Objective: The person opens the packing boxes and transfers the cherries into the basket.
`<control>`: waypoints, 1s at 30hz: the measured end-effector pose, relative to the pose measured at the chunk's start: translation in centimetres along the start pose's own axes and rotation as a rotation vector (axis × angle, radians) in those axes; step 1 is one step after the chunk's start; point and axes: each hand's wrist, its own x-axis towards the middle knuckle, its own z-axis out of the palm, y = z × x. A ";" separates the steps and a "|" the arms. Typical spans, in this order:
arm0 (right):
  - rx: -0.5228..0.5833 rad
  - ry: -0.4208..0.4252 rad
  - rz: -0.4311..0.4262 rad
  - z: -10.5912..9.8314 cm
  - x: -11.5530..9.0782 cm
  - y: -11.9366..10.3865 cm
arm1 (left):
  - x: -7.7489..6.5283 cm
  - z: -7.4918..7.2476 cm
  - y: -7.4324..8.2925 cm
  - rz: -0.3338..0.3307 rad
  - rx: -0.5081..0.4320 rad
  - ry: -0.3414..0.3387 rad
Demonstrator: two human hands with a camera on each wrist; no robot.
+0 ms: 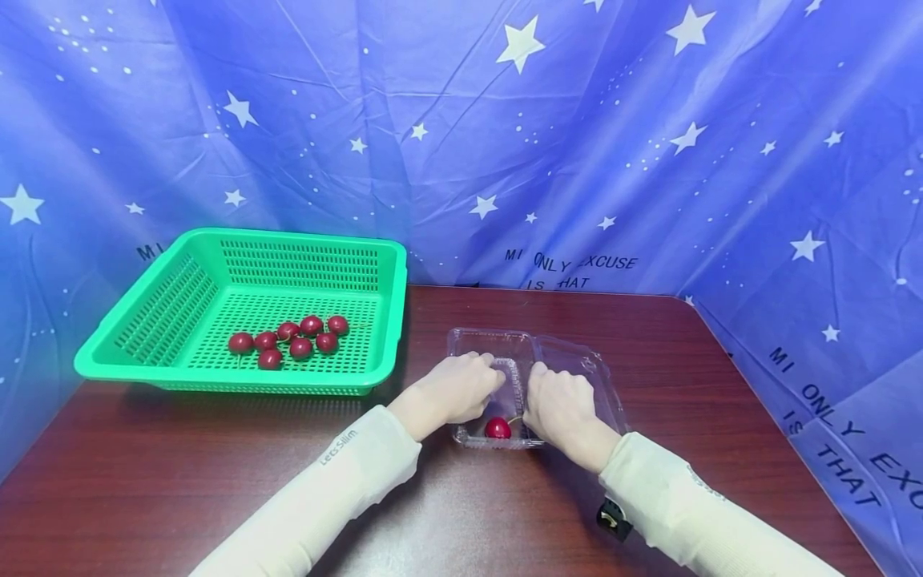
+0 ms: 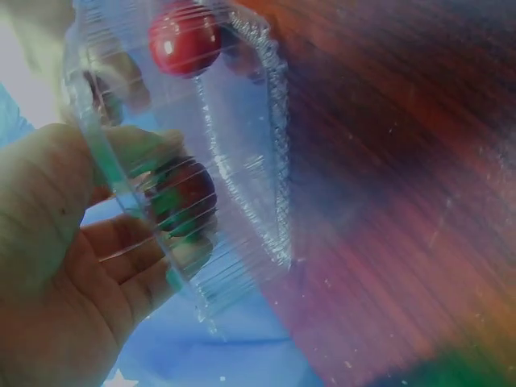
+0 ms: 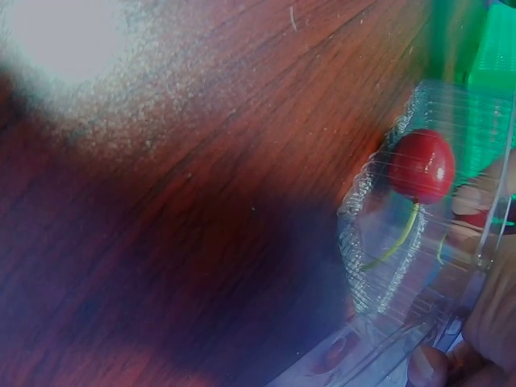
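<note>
A clear plastic clamshell box point(image 1: 493, 440) stands on the table, its lid point(image 1: 602, 361) folded out to the right. One red cherry point(image 1: 497, 428) with a thin stem lies in the near end of the box. My left hand point(image 1: 467, 388) reaches over the box's left side. In the left wrist view its thumb and fingers pinch a second, darker cherry point(image 2: 185, 197), seen through the ribbed wall. My right hand point(image 1: 566, 405), fingers curled, grips the box's edge where lid and base meet. From the right wrist, its fingertip point(image 3: 427, 367) shows at the plastic rim.
A green slotted basket point(image 1: 245, 383) stands at the back left, with several cherries point(image 1: 300, 348) on its floor. The dark red wooden table point(image 1: 433, 513) ends at a blue star-printed cloth point(image 1: 447, 160) behind and at the right.
</note>
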 end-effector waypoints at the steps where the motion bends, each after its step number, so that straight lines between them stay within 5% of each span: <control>1: 0.000 0.001 -0.002 0.0 0.0 0.0 | 0.0 0.0 -0.1 -0.001 0.002 0.004; 14: -0.001 0.018 -0.014 0.0 -0.1 0.0 | 0.0 -1.1 -0.8 -0.024 0.018 0.003; 30: 0.004 0.009 -0.005 0.0 -0.1 0.0 | -0.5 -3.3 -2.5 0.011 -0.052 0.128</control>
